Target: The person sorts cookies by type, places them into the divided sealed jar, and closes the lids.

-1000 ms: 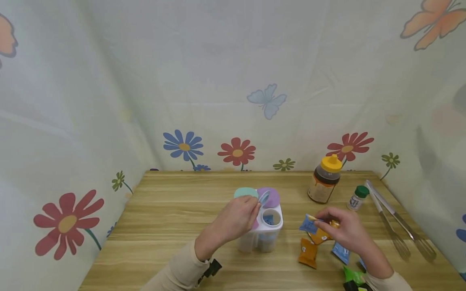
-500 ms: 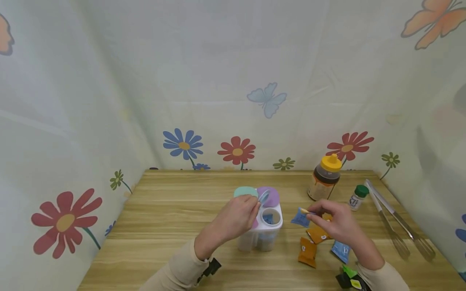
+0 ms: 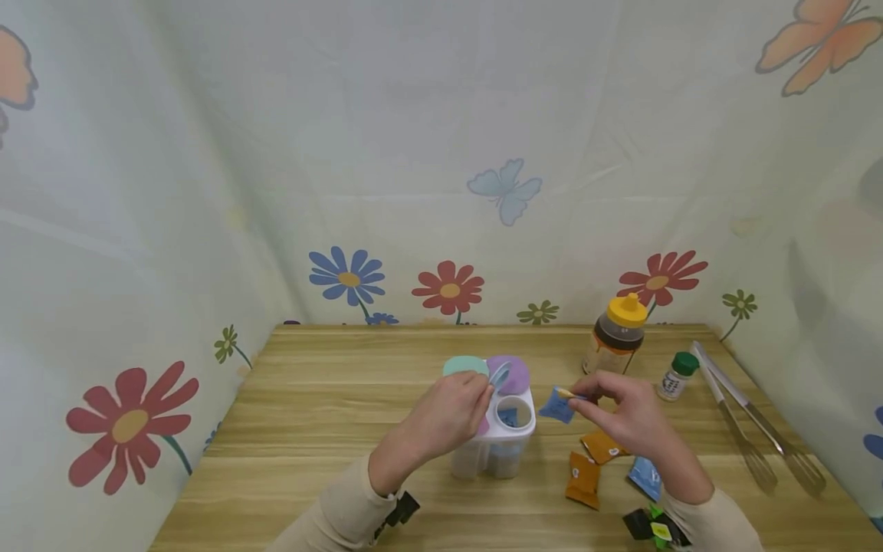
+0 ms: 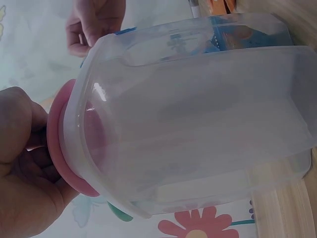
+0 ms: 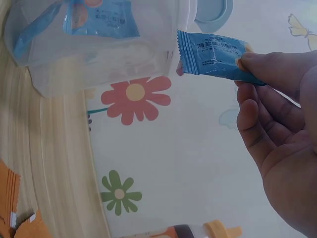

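My left hand (image 3: 448, 412) holds up a light blue round lid (image 3: 500, 376) at the top of a clear plastic storage box (image 3: 506, 454) with a white rim. Below that lid, the box's round opening (image 3: 514, 412) shows a blue packet (image 5: 101, 19) inside. The other lids, teal (image 3: 464, 366), purple (image 3: 509, 374) and pink (image 4: 64, 139), cover their openings; the left hand partly hides the pink one. Between thumb and fingers, my right hand (image 3: 631, 414) pinches a small blue snack packet (image 5: 213, 55) by one end. It hangs just right of the opening, in the air.
Two orange packets (image 3: 583, 479) and a blue packet (image 3: 645, 477) lie by the right forearm, with a green packet (image 3: 661, 529) partly hidden. Behind stand a yellow-capped bottle (image 3: 616, 337) and a green-capped shaker (image 3: 679, 376). Metal tongs (image 3: 752, 414) lie at the right.
My right hand has carried the blue packet leftward and slightly up, away from the orange packets and nearer the open compartment. The left hand and lid have stayed still.
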A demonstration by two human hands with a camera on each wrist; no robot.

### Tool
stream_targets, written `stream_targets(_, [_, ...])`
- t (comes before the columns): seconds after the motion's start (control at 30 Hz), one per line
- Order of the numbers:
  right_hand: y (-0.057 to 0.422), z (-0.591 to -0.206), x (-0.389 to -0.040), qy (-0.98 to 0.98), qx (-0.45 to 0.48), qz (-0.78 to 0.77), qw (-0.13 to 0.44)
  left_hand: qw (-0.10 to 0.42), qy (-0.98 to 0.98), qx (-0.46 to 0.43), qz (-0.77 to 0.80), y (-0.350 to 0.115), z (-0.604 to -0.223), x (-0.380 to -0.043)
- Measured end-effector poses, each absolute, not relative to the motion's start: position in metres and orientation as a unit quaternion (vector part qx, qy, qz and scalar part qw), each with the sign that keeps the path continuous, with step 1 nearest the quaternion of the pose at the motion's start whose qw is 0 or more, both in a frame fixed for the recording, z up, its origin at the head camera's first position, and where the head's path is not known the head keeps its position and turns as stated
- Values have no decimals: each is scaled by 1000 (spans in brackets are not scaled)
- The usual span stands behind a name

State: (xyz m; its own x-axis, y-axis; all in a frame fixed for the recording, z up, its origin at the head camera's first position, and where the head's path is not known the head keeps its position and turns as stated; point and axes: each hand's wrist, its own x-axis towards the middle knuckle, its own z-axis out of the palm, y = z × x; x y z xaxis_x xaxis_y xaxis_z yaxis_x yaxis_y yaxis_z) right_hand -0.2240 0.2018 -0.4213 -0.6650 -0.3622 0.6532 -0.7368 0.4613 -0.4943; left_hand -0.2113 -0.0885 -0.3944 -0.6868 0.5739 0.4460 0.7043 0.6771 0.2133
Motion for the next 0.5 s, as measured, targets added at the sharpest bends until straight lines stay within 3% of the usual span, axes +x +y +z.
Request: stream_targets(0.5, [191, -410, -223, -807, 355, 403, 246, 182, -897, -357, -185, -89, -396, -211])
